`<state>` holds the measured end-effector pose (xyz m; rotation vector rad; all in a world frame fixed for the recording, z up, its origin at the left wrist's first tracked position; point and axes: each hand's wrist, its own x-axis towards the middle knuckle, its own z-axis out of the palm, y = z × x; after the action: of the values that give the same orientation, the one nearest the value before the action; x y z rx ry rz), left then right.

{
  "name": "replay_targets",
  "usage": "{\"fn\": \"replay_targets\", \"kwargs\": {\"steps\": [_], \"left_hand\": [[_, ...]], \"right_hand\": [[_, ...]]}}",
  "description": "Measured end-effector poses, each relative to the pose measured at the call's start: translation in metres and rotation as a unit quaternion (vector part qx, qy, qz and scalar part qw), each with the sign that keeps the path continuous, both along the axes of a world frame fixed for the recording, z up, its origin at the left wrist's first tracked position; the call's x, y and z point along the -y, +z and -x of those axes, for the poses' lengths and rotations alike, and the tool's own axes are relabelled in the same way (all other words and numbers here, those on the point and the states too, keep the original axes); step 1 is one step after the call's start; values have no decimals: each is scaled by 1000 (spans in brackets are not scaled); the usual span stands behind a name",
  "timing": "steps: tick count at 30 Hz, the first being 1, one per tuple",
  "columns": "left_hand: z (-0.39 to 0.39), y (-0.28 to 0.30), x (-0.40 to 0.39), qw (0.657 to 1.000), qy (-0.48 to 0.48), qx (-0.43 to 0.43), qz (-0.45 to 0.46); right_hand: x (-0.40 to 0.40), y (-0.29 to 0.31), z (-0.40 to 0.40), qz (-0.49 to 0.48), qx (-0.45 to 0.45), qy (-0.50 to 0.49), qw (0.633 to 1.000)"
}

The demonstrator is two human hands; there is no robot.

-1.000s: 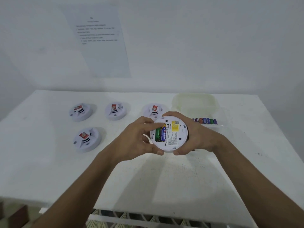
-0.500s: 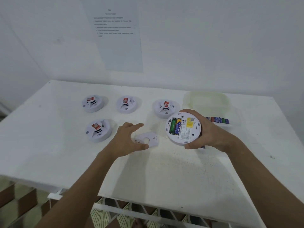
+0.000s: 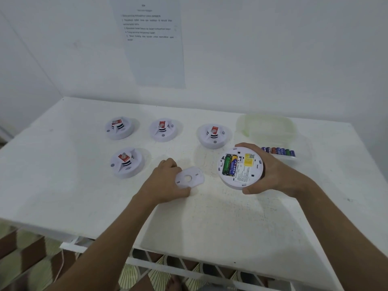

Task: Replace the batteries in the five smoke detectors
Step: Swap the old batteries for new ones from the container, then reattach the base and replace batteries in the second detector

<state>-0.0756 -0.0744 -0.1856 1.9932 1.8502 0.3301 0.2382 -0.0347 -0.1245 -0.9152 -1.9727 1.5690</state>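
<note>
Your left hand point(image 3: 165, 181) gripped the thin white round cover plate point(image 3: 190, 177) at the white worktop point(image 3: 210, 223), while your right hand point(image 3: 266, 171) grasped the round white smoke detector point(image 3: 240, 168) back-up, green and blue batteries point(image 3: 230, 164) seated in its bay. Farther off, four white detectors point(image 3: 127, 162) sat face-up, and beside a translucent plastic container point(image 3: 265, 127) lay a row of loose batteries point(image 3: 278, 151).

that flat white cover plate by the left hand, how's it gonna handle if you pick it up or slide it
The cover plate looks thin and flat, so probably light and fairly stiff. Lying flat on the table, it should slide rather than roll or tip. Its low edge may be awkward to lift; the left hand grips it at the rim.
</note>
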Motion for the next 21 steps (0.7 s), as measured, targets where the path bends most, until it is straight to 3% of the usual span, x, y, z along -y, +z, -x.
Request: {"fn": "replay_targets", "kwargs": {"steps": [4,8,11,16,21], "left_hand": [[-6,8,5,999,10,35,-40],[-17,44,6,974,59,143,-163],[-37,76,5,957,19,185,-224],[-74,102,8,960,-124,187,-168],[-84,101,3,965,-152,149,-151]], "right_hand": [[1,0,-1,3,-1,-4,1000],[3,2,-3,8,-4,-12,1000],[3,6,-3,5,-13,-7,1000],[5,14,2,-9,-19,-2,1000],[9,19,2,-14,-20,-2,1000]]}}
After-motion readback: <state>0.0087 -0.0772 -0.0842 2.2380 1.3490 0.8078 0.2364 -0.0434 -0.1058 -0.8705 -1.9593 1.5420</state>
